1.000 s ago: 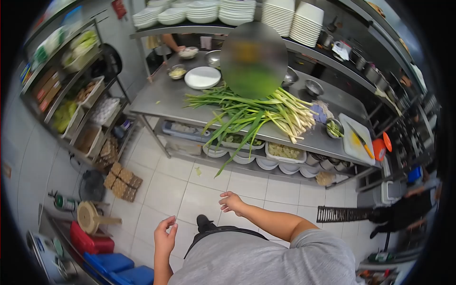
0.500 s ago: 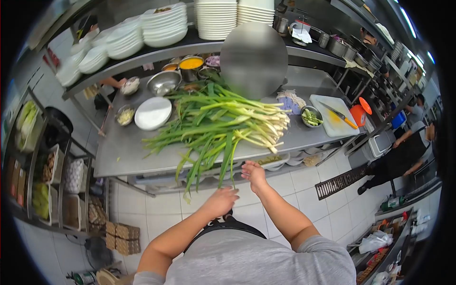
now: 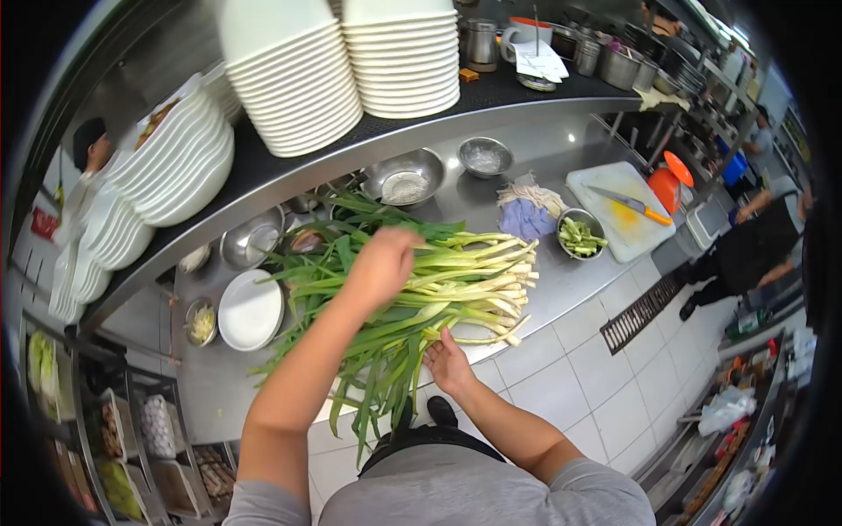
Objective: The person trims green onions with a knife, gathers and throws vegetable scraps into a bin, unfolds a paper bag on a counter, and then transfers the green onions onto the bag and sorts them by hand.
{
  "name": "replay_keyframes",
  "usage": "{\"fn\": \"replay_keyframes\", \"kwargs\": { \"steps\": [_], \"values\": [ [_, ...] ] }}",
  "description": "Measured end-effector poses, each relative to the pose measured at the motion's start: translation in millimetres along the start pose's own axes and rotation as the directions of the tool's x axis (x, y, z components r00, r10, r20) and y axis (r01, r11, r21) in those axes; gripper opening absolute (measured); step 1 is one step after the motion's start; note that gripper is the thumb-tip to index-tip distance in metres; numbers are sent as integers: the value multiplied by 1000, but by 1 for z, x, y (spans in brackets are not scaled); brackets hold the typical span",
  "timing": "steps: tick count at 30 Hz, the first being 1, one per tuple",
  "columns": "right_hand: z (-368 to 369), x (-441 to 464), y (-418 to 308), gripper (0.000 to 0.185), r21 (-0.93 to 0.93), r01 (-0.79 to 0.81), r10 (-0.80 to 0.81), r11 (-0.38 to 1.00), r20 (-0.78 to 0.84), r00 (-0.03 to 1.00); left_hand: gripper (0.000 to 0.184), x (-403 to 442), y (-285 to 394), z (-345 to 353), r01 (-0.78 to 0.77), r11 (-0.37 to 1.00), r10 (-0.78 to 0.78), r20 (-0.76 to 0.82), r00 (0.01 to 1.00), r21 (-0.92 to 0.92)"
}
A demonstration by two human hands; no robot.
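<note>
A large pile of green onions (image 3: 474,289) lies across the steel counter, with the white root ends to the right and green leaves to the left. My left hand (image 3: 384,263) is over the middle of the pile. Motion smears its fingers, so its grip cannot be made out. At the pile's front edge, my right hand (image 3: 449,361) touches the stalks from the near side, fingers apart and palm turned up. Some leaves droop over the counter's front edge.
Right of the pile are a bowl of cut green pieces (image 3: 581,235), a purple cloth (image 3: 524,219) and a white cutting board (image 3: 583,184) holding a knife (image 3: 627,205). White plates (image 3: 251,311) stand at left. Stacked dishes (image 3: 294,88) fill the shelf above. A person (image 3: 776,232) stands far right.
Both hands have moved forward from before the counter: the left over the pile, the right to its front edge. The view has shifted closer to the counter and shelf.
</note>
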State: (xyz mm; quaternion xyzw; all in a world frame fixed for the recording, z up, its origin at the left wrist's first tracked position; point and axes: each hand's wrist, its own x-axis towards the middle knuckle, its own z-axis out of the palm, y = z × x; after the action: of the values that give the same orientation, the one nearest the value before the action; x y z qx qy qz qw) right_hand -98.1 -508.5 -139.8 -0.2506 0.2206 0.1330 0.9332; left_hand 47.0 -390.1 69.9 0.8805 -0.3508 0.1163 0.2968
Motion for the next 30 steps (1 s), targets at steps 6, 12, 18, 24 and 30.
{"fn": "replay_keyframes", "kwargs": {
  "steps": [6,12,18,24,30],
  "values": [
    [8,4,12,65,33,96,-94,995,-65,993,33,103,-101,118,-91,982,16,403,915,167],
    [12,8,25,71,84,193,-189,978,-60,980,71,134,-120,175,-35,927,-244,669,702,374],
    [24,29,25,77,137,286,-284,948,-35,958,89,136,-125,190,-40,936,-304,857,417,351],
    [35,40,28,82,178,351,-331,919,-130,935,89,136,-122,193,12,938,-329,878,347,347],
    [43,47,19,80,189,397,-384,898,-106,917,76,129,-124,217,350,871,-424,887,182,344]
  ]
}}
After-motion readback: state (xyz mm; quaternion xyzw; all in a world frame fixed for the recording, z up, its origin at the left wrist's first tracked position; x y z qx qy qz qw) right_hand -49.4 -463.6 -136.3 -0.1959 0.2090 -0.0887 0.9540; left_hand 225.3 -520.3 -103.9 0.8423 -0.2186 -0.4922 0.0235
